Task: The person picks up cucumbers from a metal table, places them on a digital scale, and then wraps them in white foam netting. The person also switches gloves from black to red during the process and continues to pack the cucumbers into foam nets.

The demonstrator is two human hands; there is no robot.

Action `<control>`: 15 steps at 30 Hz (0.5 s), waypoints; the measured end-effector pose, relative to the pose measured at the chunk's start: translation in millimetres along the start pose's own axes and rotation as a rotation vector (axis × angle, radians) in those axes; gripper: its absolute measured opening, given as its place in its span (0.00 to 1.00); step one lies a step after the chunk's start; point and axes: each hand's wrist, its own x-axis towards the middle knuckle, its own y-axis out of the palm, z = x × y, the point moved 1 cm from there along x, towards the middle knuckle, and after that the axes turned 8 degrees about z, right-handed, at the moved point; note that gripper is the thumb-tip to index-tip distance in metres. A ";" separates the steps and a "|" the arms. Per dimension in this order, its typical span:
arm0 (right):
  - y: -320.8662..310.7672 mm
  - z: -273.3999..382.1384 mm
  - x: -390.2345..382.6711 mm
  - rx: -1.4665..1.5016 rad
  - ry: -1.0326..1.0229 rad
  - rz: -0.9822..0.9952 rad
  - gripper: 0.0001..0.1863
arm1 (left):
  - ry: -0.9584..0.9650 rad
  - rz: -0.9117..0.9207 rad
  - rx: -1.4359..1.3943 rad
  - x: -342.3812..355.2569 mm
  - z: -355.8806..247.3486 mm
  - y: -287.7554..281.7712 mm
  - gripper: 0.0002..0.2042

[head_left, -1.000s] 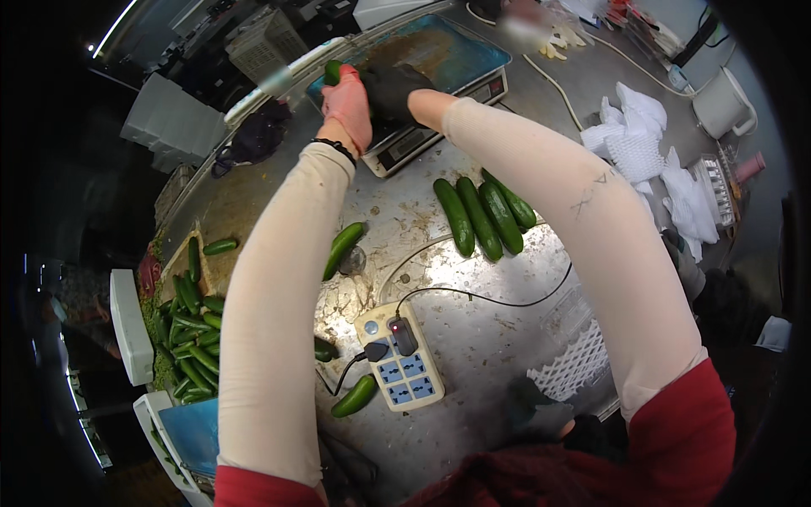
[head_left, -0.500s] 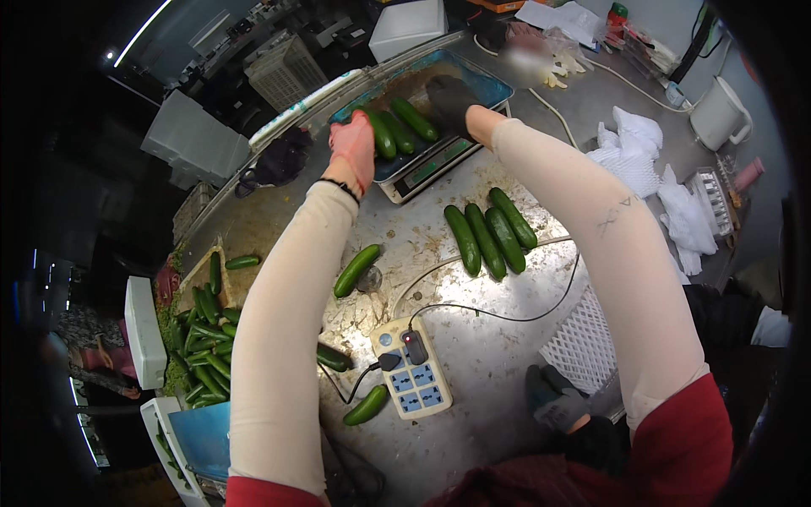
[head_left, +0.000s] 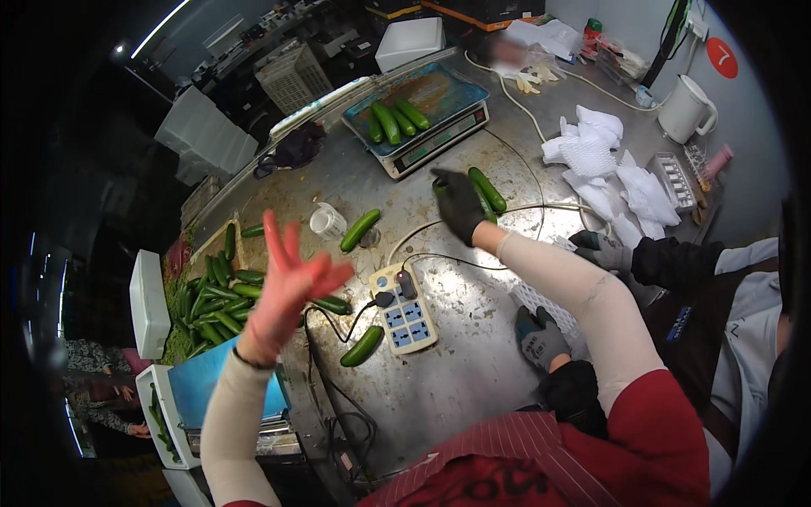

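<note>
My left hand [head_left: 291, 291], in a pinkish-red glove, is raised above the left side of the table with its fingers spread and nothing in it. In a black glove, my right hand [head_left: 460, 207] is curled over the group of cucumbers [head_left: 487, 189] in the middle of the metal table. A bit of green shows at its fingers, and part of the group is hidden beneath it. Beyond stands a weighing scale [head_left: 463, 128] with a blue tray, on which several cucumbers [head_left: 386, 122] lie side by side.
Single cucumbers [head_left: 361, 231] lie around a power strip [head_left: 408, 314] with cables. A heap of cucumbers [head_left: 220, 304] is at the left, near a white cup [head_left: 328, 221]. White foam netting [head_left: 587, 139] and a kettle [head_left: 686, 110] stand right. A co-worker's gloved hands [head_left: 545, 340] are at the near right.
Both my hands have left the scale, where the cucumbers remain. My left hand has come back toward me and opened; my right hand has come down to the cucumbers on the table.
</note>
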 end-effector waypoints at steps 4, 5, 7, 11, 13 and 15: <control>32.2 41.6 -50.0 -0.054 -0.174 0.241 0.24 | -0.254 0.208 -0.224 -85.6 13.1 61.2 0.51; 42.6 63.6 -56.8 -0.013 -0.146 0.339 0.24 | -0.224 0.163 -0.248 -108.0 32.9 73.7 0.45; 55.9 86.5 -62.3 0.052 -0.147 0.461 0.24 | -0.335 0.056 -0.138 -131.8 71.9 88.0 0.31; 86.3 94.6 -70.3 0.215 -0.163 0.525 0.22 | -0.158 -0.557 0.276 -173.1 203.0 106.0 0.14; 105.0 94.5 -67.0 0.311 -0.164 0.533 0.21 | -0.137 -0.724 0.511 -178.0 219.9 107.1 0.18; 114.5 105.5 -55.9 0.307 -0.280 0.577 0.20 | -0.058 -0.820 0.734 -189.6 244.2 100.7 0.21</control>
